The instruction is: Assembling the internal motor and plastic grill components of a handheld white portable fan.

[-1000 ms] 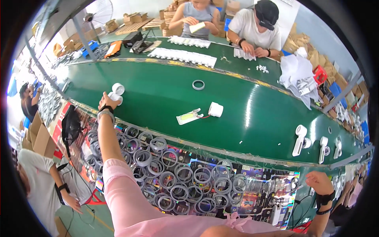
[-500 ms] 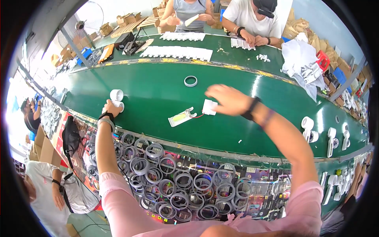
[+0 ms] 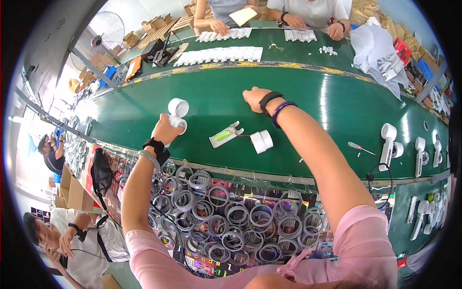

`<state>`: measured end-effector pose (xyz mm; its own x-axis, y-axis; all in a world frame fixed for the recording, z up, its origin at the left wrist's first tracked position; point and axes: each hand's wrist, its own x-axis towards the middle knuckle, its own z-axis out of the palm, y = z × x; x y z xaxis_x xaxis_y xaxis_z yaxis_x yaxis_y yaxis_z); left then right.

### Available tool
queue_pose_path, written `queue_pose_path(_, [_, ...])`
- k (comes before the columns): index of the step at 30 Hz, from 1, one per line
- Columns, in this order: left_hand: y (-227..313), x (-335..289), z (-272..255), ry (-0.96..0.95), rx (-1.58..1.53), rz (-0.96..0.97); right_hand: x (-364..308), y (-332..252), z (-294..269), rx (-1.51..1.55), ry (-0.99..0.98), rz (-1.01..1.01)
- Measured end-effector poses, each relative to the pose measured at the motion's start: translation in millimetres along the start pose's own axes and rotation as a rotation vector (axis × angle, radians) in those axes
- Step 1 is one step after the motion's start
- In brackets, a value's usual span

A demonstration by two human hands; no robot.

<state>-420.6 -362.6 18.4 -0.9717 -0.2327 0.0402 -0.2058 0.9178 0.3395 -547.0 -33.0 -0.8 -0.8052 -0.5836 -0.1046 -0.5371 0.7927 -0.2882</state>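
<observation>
My left hand [image 3: 167, 130] is closed around a white handheld fan housing [image 3: 178, 107] on the green belt; its two round cup-shaped parts show past my fingers. Farther right, my right hand [image 3: 256, 98] is low over the belt with its fingers curled in. Whatever it may hold is hidden. Between and nearer to me lies a clear-and-white handle piece with a yellow-green cell [image 3: 224, 136]. A red wire joins it to a white round cap [image 3: 261, 141]. Neither hand touches these two.
Many grey rings [image 3: 236, 215] lie on the near ledge. A screwdriver [image 3: 361, 148] and several white fans [image 3: 388, 144] are on the belt at right. Across the belt [image 3: 216, 91], two people work beside rows of white parts [image 3: 219, 55]. Another person [image 3: 79, 241] is at lower left.
My right hand has moved left to where a grey ring lay; the ring is no longer visible. My left hand and the fan housing have shifted right. The view has moved slightly.
</observation>
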Motion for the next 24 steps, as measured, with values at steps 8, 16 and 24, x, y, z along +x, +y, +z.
queue_pose_path(8, [36, -62, -64, -0.036, -0.654, -0.033, -109, 16, -52, 0.03, -0.165, -0.302])
queue_pose_path(16, [84, -177, -106, -0.229, -1.014, -0.063, -233, -61, -46, 0.052, -0.26, -0.529])
queue_pose_path(24, [131, -217, -137, -0.346, -1.342, 0.069, -140, -51, 17, -0.014, -0.009, -0.057])
